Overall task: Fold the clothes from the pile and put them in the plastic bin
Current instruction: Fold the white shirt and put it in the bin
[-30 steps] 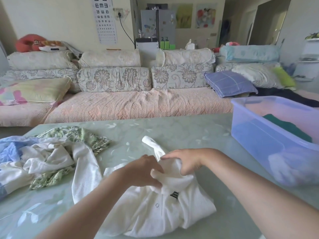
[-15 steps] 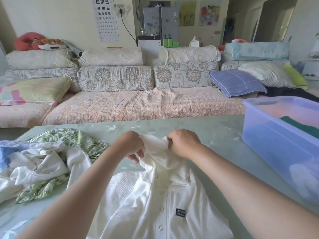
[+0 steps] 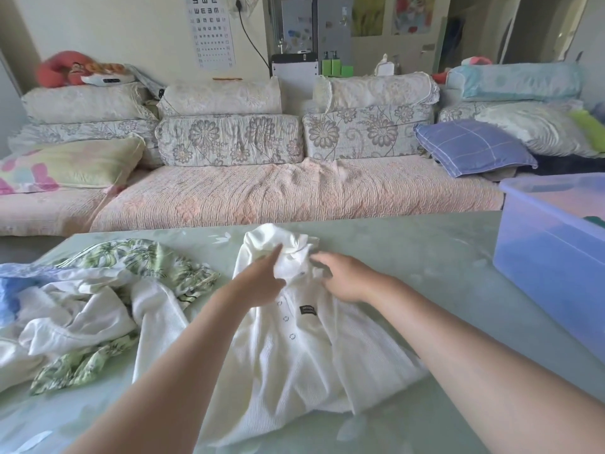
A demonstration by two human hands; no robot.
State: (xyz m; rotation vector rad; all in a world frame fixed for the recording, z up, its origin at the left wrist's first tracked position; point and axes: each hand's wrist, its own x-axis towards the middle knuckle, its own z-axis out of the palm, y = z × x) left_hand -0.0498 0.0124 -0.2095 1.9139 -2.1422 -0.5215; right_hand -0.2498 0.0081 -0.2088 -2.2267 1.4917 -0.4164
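Change: half a second ago both hands pinched the collar and held it up. Now the white ribbed button-front polo shirt [image 3: 294, 348] is down on the pale green worktop [image 3: 425, 257], front up, with the collar [image 3: 288, 244] at its far end.

- Left hand [image 3: 262, 283]: let go, fingers straight, resting on the collar.
- Right hand [image 3: 343, 280]: blurred, but the fingers look loose and extended on the shirt just below the collar, pinching nothing.
- Near end of the shirt is bunched and rumpled.
- The loose pile of white, blue and green leaf-print clothes [image 3: 82, 306] is left of the shirt, touching it.
- The translucent blue plastic bin [image 3: 540, 263] is well right of the shirt, with something dark green [image 3: 594, 221] inside.

Read: the lay-out step is done and no fold is in yet. Smoothing probably comes next, then sleeves in.
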